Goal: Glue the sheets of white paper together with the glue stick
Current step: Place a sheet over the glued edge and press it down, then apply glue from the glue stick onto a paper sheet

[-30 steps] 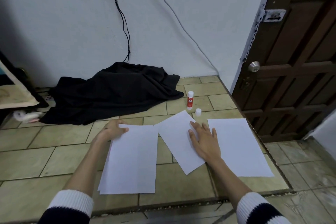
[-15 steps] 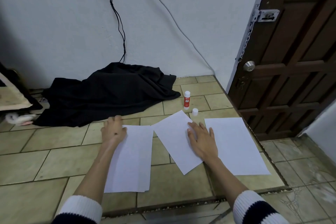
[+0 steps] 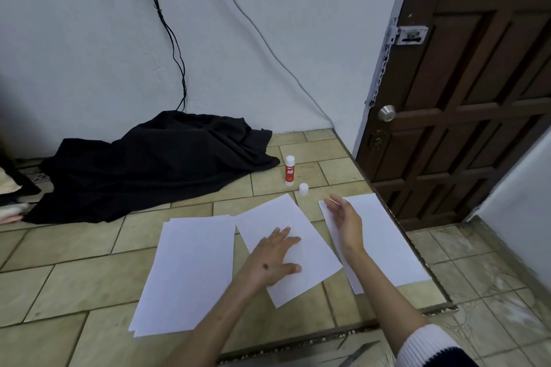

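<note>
White paper lies on the tiled floor in three places: a small stack [image 3: 190, 271] at the left, a single tilted sheet [image 3: 310, 235] in the middle, and another sheet [image 3: 384, 241] at the right. My left hand [image 3: 272, 259] rests flat on the tilted middle sheet, fingers spread. Above the gap between the middle and right sheets my right hand [image 3: 344, 220] hovers, open and empty. A red and white glue stick [image 3: 289, 170] stands upright beyond the papers, uncapped. Its white cap [image 3: 303, 189] sits on the floor just in front of it.
A heap of black cloth [image 3: 155, 164] lies against the white wall at the back left, with cables hanging above it. A dark wooden door [image 3: 465, 98] closes off the right side. The tiled platform drops at a step edge [image 3: 417, 247] beside the right sheet.
My left hand left the stack and crossed to the tilted middle sheet. My right hand lifted off that sheet and moved up and right, toward the cap.
</note>
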